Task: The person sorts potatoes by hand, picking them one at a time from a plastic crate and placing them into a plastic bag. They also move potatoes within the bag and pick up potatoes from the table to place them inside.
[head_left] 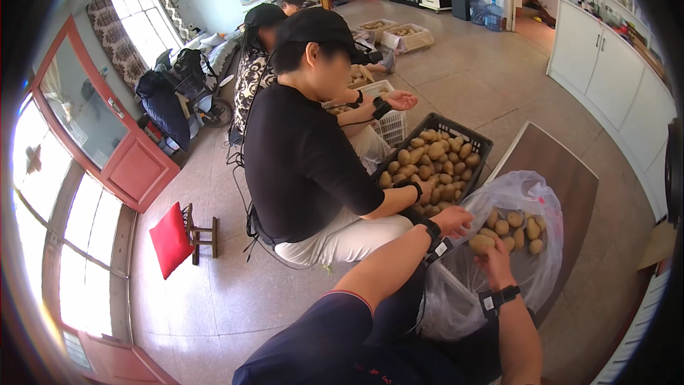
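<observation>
A clear plastic bag [545,217] lies spread wide in front of me, with several potatoes [514,219] inside. My right hand [496,265] reaches over the bag and grips one yellowish-brown potato [482,244] between thumb and fingers. At the bag's left edge is my left hand [452,221], its fingers curled in on the plastic rim; the exact grip is small in view. Just beyond it stands a black crate [479,144] heaped with potatoes, where a co-worker in a black top dips one hand in. Both my wrists wear dark bands with small white-labelled boxes.
The bag rests on a brown board [568,177] on the tiled floor. Close on my left sits the co-worker [306,150], with more people behind. A white basket [392,127] stands past the crate. There is a red-seated stool [171,240] at left and white cabinets [605,64] at right.
</observation>
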Demonstrator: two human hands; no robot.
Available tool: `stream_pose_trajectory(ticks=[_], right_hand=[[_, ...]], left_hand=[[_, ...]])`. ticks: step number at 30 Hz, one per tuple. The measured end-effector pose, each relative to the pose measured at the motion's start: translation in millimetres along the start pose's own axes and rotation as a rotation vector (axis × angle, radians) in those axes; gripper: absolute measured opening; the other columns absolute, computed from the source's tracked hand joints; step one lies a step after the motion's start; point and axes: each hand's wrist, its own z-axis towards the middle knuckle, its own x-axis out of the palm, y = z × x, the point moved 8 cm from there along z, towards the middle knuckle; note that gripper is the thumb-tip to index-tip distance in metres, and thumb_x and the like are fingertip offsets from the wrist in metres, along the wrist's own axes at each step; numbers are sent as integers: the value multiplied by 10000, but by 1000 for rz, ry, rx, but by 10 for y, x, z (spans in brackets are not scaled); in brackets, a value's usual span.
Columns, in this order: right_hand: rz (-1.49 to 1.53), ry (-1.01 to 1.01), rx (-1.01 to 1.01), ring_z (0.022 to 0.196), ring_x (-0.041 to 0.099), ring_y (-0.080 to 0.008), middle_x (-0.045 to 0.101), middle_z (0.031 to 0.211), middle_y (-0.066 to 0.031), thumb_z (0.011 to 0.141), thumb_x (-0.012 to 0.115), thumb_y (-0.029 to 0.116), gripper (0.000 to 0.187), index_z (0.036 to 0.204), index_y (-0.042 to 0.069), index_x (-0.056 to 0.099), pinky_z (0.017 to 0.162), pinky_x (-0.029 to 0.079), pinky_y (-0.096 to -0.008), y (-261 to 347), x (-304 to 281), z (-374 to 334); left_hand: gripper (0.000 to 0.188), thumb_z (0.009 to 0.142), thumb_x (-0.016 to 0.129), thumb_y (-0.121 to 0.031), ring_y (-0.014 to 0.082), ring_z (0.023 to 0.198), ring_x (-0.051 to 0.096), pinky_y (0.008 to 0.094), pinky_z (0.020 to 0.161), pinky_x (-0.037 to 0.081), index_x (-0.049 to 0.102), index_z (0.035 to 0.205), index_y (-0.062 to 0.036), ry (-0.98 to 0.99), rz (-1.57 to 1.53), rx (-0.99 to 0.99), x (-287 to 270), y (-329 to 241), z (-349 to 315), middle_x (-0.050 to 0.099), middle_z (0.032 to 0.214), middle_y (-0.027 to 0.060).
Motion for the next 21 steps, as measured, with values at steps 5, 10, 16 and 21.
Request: stream_pose_trajectory(ticks=[5, 10, 16, 21], right_hand=[[29, 31, -23, 762, 601, -178, 615, 1064, -57, 868, 502, 96, 414, 1281, 116, 502, 638, 495, -297, 74, 116, 11], [27, 31, -50, 703, 591, -164, 597, 1044, -84, 887, 502, 81, 402, 1288, 78, 466, 583, 485, -289, 116, 143, 41], [9, 12, -65, 713, 606, -170, 606, 1012, -93, 915, 483, 104, 366, 1279, 71, 458, 606, 500, -293, 112, 102, 75], [22, 22, -66, 691, 615, -156, 613, 976, -89, 915, 480, 102, 353, 1264, 50, 472, 595, 501, -279, 117, 126, 95]], left_hand=[[440, 881, 627, -340, 251, 876, 640, 357, 710, 527, 526, 1185, -39, 132, 27, -36, 99, 69, -16, 611, 1084, 118], [431, 869, 651, -337, 241, 818, 637, 360, 690, 535, 551, 1143, -20, 189, 60, -13, 141, 85, -5, 611, 1045, 130], [405, 857, 686, -321, 213, 740, 631, 339, 643, 536, 577, 1105, -20, 233, 86, -23, 226, 73, -10, 625, 967, 111], [400, 845, 707, -279, 208, 727, 636, 341, 631, 537, 572, 1115, -16, 229, 114, -31, 232, 81, -20, 635, 944, 105]])
